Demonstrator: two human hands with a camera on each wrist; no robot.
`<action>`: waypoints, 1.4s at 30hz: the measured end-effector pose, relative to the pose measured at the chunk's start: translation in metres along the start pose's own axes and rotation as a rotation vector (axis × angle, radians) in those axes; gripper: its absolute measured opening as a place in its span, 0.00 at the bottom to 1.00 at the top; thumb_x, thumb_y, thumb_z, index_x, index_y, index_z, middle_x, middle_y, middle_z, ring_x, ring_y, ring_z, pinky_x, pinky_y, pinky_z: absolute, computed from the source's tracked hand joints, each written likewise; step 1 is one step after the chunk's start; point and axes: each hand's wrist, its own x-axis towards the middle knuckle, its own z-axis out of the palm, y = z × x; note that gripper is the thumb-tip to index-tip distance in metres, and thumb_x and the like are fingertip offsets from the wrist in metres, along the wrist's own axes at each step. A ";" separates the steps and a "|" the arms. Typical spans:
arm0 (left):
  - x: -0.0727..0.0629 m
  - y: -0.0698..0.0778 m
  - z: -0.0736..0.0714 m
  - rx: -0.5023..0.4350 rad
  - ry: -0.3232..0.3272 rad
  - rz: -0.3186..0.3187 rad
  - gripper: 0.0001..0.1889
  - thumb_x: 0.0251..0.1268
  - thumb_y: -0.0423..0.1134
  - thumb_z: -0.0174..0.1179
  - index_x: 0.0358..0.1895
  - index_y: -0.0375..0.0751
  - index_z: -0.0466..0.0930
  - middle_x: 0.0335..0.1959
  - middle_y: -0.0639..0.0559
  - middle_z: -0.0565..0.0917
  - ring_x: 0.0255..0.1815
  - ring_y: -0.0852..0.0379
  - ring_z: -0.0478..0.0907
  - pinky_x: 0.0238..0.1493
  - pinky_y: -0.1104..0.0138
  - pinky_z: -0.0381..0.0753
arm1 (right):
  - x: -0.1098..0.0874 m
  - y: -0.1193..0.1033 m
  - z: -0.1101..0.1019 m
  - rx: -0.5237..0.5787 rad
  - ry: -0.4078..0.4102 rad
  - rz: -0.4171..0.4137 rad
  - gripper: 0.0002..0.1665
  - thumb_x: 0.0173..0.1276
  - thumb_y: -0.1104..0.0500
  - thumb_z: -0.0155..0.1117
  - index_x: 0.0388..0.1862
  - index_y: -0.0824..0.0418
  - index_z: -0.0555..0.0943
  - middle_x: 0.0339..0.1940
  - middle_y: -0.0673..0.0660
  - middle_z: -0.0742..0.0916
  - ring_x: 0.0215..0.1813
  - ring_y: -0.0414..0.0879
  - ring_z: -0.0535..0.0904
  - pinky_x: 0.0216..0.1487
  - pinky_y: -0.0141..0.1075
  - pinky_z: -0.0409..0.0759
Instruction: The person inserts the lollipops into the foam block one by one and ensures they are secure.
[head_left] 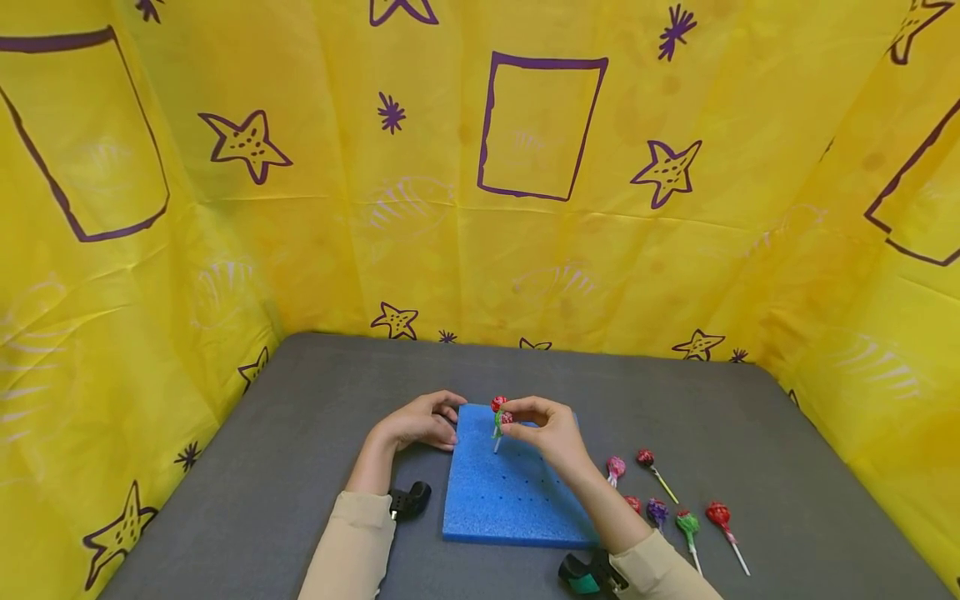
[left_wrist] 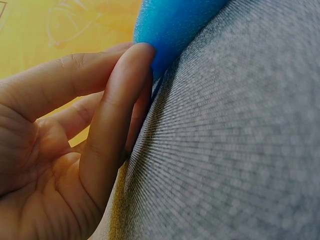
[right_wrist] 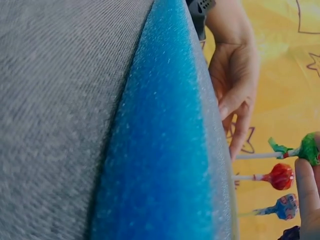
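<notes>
My right hand (head_left: 551, 429) pinches a green-wrapped lollipop (head_left: 504, 419) by its head, above the far left part of a blue foam board (head_left: 517, 508). Its white stick (right_wrist: 257, 156) points down to the board; whether the tip is in a hole cannot be seen. Behind it a red lollipop (right_wrist: 279, 176) stands upright, and a blue one (right_wrist: 287, 206) stands farther along in the right wrist view. With loosely bent fingers, my left hand (head_left: 422, 419) rests on the table and touches the board's left edge. Small holes dot the board's top.
Right of the board, several lollipops lie on the grey table (head_left: 337, 375), among them a red one (head_left: 717, 512), a green one (head_left: 687, 522), a purple one (head_left: 657, 511) and a pink one (head_left: 616, 467). A yellow patterned curtain (head_left: 450, 267) surrounds the table's back and sides.
</notes>
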 end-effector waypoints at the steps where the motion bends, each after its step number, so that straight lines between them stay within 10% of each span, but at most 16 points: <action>1: 0.000 0.000 0.000 0.000 -0.001 0.000 0.33 0.56 0.22 0.61 0.68 0.36 0.66 0.44 0.41 0.72 0.33 0.54 0.82 0.40 0.60 0.91 | 0.000 0.001 0.000 -0.001 -0.004 0.003 0.17 0.57 0.59 0.76 0.47 0.60 0.86 0.48 0.60 0.89 0.51 0.47 0.84 0.46 0.28 0.84; 42: -0.001 0.001 0.000 -0.003 -0.002 -0.004 0.33 0.56 0.23 0.62 0.67 0.36 0.67 0.45 0.40 0.72 0.33 0.54 0.82 0.40 0.61 0.90 | 0.000 0.007 0.001 -0.062 -0.081 -0.037 0.15 0.59 0.62 0.73 0.47 0.61 0.87 0.49 0.63 0.89 0.50 0.51 0.87 0.44 0.29 0.87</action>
